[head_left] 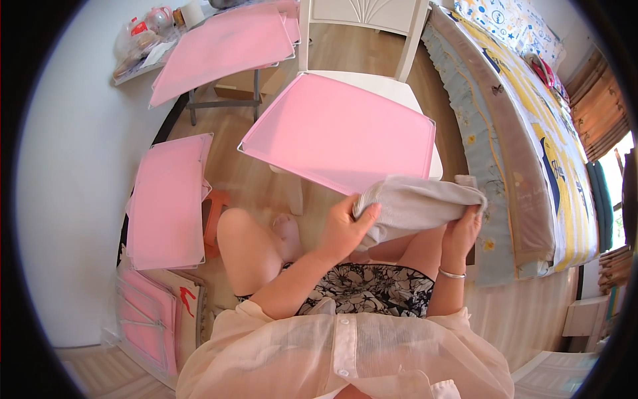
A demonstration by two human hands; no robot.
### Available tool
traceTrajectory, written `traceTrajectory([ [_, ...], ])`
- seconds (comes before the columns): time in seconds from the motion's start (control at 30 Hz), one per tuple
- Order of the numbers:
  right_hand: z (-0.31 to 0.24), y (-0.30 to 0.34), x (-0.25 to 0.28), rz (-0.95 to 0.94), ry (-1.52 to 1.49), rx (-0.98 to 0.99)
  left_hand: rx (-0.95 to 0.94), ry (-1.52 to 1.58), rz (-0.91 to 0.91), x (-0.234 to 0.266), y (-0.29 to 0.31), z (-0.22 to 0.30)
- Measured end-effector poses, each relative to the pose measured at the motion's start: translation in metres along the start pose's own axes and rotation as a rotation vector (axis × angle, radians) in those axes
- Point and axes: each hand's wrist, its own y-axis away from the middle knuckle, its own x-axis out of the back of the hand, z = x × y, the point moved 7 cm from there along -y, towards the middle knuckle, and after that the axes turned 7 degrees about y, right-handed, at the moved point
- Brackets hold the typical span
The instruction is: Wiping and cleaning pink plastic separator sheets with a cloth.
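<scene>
A light grey-beige cloth [422,207] is stretched between my two hands above my lap. My left hand [347,225] grips its left end, with the thumb on top. At the right end, the fingers of my right hand [463,229] are closed round the fabric; a silver bangle circles that wrist. Just beyond the cloth, a pink sheet panel [345,130] with a thin rim and pale corner pieces lies on a white chair [392,90]. The cloth overlaps the panel's near edge in view, and I cannot tell whether they touch.
More pink panels [226,50] lie on a stand with grey legs at the back left. Another stack [169,199] rests on an orange stool [214,216] to my left. Folded pink pieces [149,319] lean near the wall. A bed [525,153] runs along the right.
</scene>
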Motion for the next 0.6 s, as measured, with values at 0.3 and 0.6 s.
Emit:
traceTrajectory([
  [0.3,0.032,-0.083,-0.061,0.107,0.636,0.246,-0.521,-1.291,0.440,0.038,-0.093,0.078],
  [0.6,0.159,-0.145,-0.172,-0.157,1.642,0.122,-0.335,-1.521,0.175,0.104,-0.154,-0.025],
])
